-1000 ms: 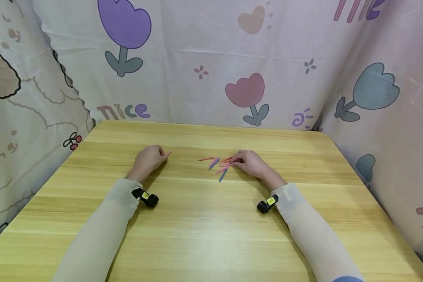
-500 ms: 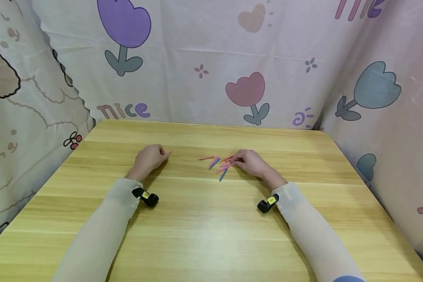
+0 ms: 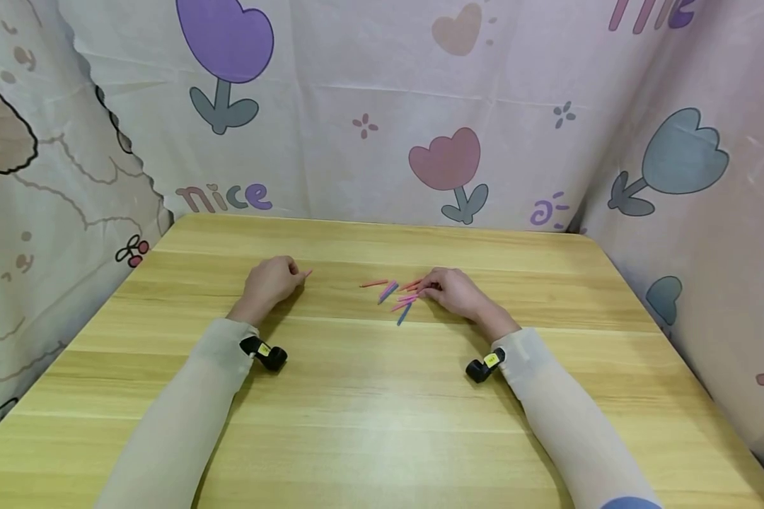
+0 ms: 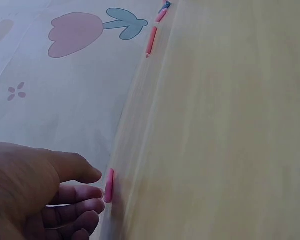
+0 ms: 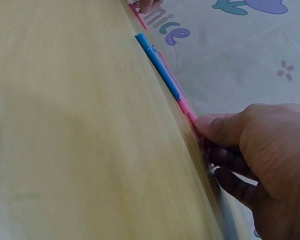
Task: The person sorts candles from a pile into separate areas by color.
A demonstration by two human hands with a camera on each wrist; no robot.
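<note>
In the head view, my left hand (image 3: 274, 279) rests at the left of the tabletop, its fingertips right at a short pink stick (image 4: 109, 186). The left wrist view shows that stick just past the fingertips, with a gap between thumb and fingers. My right hand (image 3: 455, 291) is at the right side of a small loose pile of thin coloured sticks. Its thumb and fingers stand apart, fingertips at the ends of pink sticks (image 3: 402, 305) and orange sticks (image 3: 411, 285). A blue stick (image 5: 157, 65) points away from the right thumb; the right fingers partly hide the pile.
The wooden table (image 3: 369, 396) reaches back to a printed curtain (image 3: 331, 170), which also hangs at both sides. Left of the pile lie a red-orange stick (image 3: 373, 283) and a purple and blue pair of sticks (image 3: 388, 292). A black camera sits on each wrist.
Both hands and the sticks keep their places. The head view has only shifted slightly.
</note>
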